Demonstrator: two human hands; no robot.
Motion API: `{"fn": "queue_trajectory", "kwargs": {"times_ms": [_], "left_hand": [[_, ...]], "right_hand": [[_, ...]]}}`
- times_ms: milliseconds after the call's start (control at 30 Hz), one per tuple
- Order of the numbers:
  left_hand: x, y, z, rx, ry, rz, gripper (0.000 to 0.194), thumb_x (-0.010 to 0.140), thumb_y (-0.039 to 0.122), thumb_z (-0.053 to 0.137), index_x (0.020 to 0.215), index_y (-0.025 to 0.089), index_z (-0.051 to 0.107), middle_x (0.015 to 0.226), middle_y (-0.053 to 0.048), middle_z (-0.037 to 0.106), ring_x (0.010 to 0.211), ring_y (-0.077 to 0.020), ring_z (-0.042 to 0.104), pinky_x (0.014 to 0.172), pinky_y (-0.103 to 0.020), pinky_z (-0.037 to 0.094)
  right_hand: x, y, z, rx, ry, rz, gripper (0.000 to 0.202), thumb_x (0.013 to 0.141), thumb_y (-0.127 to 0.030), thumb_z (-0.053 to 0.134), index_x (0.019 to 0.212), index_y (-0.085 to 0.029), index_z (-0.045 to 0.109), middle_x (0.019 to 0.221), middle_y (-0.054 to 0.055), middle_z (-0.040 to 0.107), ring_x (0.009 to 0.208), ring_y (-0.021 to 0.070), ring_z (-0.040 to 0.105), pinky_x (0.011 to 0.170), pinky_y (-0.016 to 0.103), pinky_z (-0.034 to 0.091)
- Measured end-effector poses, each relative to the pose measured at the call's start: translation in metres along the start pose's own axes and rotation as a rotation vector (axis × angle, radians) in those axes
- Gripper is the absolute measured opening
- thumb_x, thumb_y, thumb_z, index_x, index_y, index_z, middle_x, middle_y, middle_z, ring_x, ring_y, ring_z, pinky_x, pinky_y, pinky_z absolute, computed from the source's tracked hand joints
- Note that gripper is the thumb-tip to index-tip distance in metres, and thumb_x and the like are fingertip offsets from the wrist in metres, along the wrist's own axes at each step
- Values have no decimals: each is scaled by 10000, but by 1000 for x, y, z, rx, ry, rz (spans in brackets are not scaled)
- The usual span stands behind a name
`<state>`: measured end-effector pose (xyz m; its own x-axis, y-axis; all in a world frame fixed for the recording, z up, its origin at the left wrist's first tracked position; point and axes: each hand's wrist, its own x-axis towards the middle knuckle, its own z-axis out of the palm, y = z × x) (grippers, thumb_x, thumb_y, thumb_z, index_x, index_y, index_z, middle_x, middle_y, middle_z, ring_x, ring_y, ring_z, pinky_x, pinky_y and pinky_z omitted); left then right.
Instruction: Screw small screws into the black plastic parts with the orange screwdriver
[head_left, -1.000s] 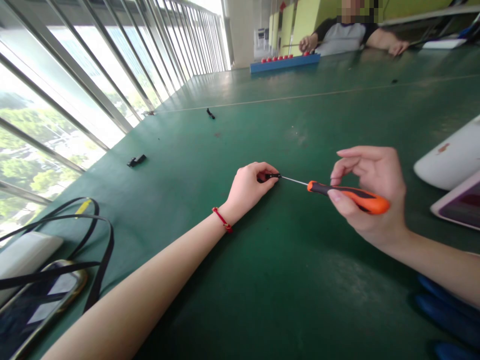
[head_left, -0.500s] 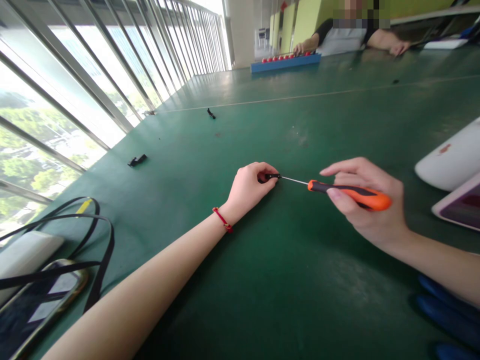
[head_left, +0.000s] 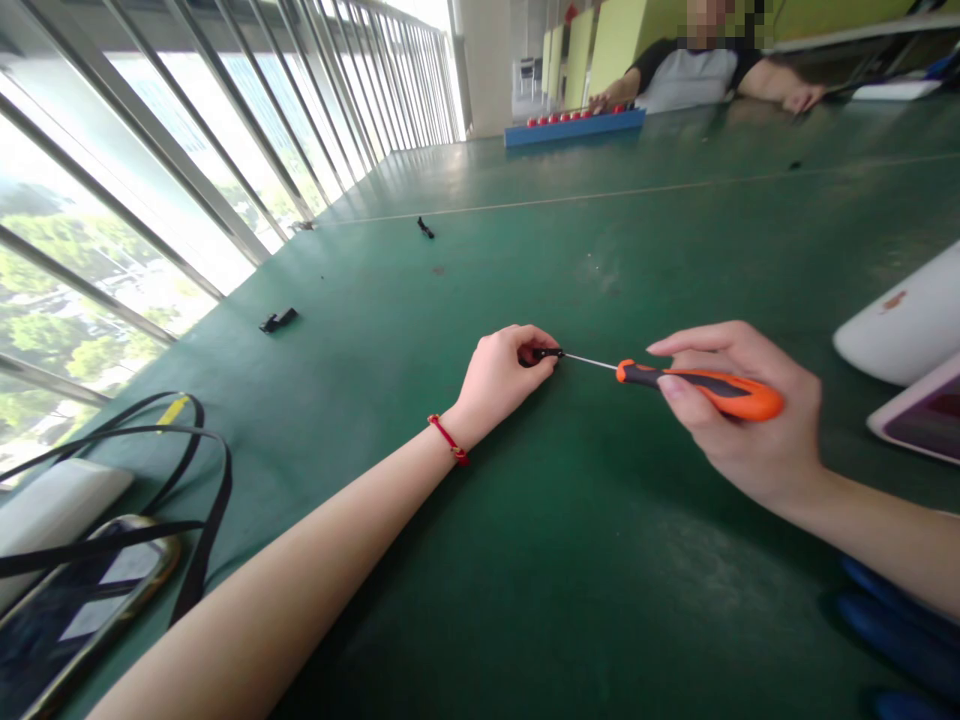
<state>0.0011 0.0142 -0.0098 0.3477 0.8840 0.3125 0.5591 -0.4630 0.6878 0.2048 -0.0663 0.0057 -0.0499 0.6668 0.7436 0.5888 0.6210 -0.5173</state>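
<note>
Between the thumb and fingers of my left hand (head_left: 504,372) is a small black part (head_left: 550,353), resting low over the green table (head_left: 480,560). Part of it is hidden by the fingers. My right hand (head_left: 757,420) holds a screwdriver (head_left: 720,390) with an orange and black handle, thumb below and index finger raised off the grip. The thin metal shaft lies nearly level, and its tip meets the right end of the black part. Whether the tip sits in a screw is too small to tell.
Two small black pieces, one nearer (head_left: 278,320) and one farther (head_left: 425,228), lie to the left. A phone (head_left: 82,610), a white box (head_left: 75,490) and a black strap (head_left: 225,470) are at lower left. Across the table, a person (head_left: 690,75) touches a blue rack (head_left: 574,128) with red pieces.
My right hand has shifted slightly on the screwdriver's handle, its fingers a little farther right. The left hand keeps its pinch, and the tip stays at the black part.
</note>
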Motion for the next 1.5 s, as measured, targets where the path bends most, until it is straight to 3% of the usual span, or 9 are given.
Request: {"fn": "queue_trajectory", "kwargs": {"times_ms": [133,333,533,733,900,1100,1300,1433,1500], "left_hand": [[0,0,0,3,-3,2,162,783,220,610,891,165,718,866,-37,726,773,-145,644,754,-263,531],[-1,0,0,12,0,13,157,788,216,613,895,169,718,869,-31,722,769,-138,635,751,-257,521],[-1,3,-1,56,7,28,154,793,196,609,893,169,722,834,-28,706,724,-125,606,689,-243,484],[-1,5,-2,45,-2,25,151,794,193,607,895,172,718,833,-24,704,718,-123,604,686,-243,475],[-3,3,-4,42,-25,25,162,804,200,591,910,170,710,857,-31,696,730,-125,601,702,-246,481],[-3,3,-6,21,-35,37,161,805,214,594,905,178,714,857,-24,701,729,-122,599,701,-240,479],[-3,3,-7,-1,-60,44,168,796,208,604,908,163,720,856,-29,707,740,-125,603,705,-243,486],[-3,1,-7,-19,-67,47,170,795,205,605,915,166,719,860,-34,707,755,-131,615,713,-247,498],[-3,0,-7,-26,-65,51,168,795,205,605,916,168,716,879,-36,709,771,-133,621,729,-251,506]], "right_hand": [[0,4,3,163,42,-3,434,700,-205,707,1106,-282,573,922,30,582,764,179,600,690,352,514],[1,-2,1,0,-25,31,85,793,-280,640,873,-268,613,675,-19,585,556,128,551,544,304,444],[1,2,5,159,36,4,446,702,-219,706,1124,-247,565,838,7,571,714,151,580,654,328,505],[-1,-3,3,-7,-54,-26,157,784,-239,649,935,-264,613,620,-41,574,544,122,562,551,299,440],[-1,-1,5,135,58,-50,461,688,-167,698,1123,-262,579,831,-1,594,708,146,606,627,309,511],[-3,-2,2,-7,-47,-12,82,795,-245,633,875,-262,628,710,-18,629,580,137,588,555,311,467],[-1,-2,3,144,61,24,343,736,-198,671,1065,-263,599,821,2,576,661,139,587,589,305,503],[0,-3,2,42,-43,10,83,802,-232,627,884,-247,623,670,-20,572,537,108,551,472,259,437],[-1,-3,2,41,2,-4,141,777,-211,648,910,-250,626,751,-5,605,611,122,591,496,258,470]]}}
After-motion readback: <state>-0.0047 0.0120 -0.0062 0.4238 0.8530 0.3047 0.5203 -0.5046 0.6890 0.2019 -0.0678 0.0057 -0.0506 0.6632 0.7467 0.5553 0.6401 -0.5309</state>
